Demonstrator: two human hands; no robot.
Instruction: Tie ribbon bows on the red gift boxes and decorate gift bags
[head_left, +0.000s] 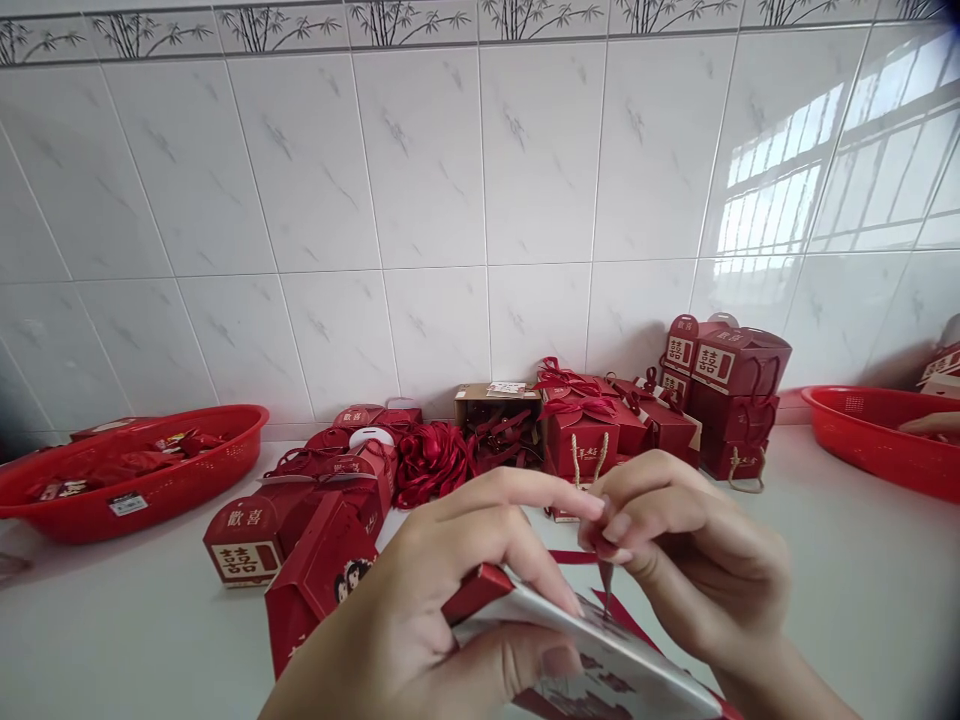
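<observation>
My left hand (427, 590) grips a red gift box (637, 670) with a pale printed face, its thumb on that face and fingers over the edge. The box is tilted and cut off by the bottom of the view. Just above its edge, my right hand (694, 560) pinches a dark red ribbon (607, 585) that runs down to the box. The left index finger reaches to the right fingertips, and whether it touches the ribbon is hard to see. Beside my left hand stands another red box (322, 570) with printed figures.
Finished-looking red boxes (244, 530) stand at left. A coil of red ribbon (431, 465) and a cardboard box (487, 402) of ribbons lie behind. Stacked boxes (739, 400) stand at the back right. Red baskets (187, 490) flank the white table (847, 580); another person's hand (934, 425) is far right.
</observation>
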